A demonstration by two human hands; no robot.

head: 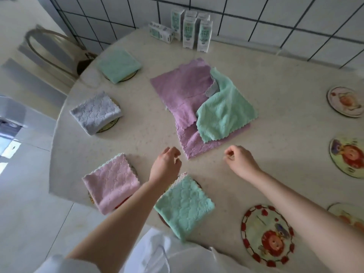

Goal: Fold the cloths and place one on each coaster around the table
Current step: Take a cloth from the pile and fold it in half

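A pile of unfolded cloths lies mid-table: purple ones [183, 89] with a green cloth [224, 113] on top. Folded cloths rest on coasters along the left and near side: green [118, 65], grey [95, 113], pink [111, 183] and green [184, 205]. Bare picture coasters lie near right [267, 235], at the right edge [347, 156], [344, 101] and partly cut off [346, 213]. My left hand [166, 164] hovers just near the pile's front corner, fingers loosely curled, holding nothing. My right hand [240, 158] hovers to the right of that corner, fingers curled, also without anything in it.
Several white-and-green cartons [187, 28] stand at the table's far edge against a tiled wall. A chair [53, 50] stands at the far left beyond the round table [275, 79]. The table's left edge drops off to a tiled floor.
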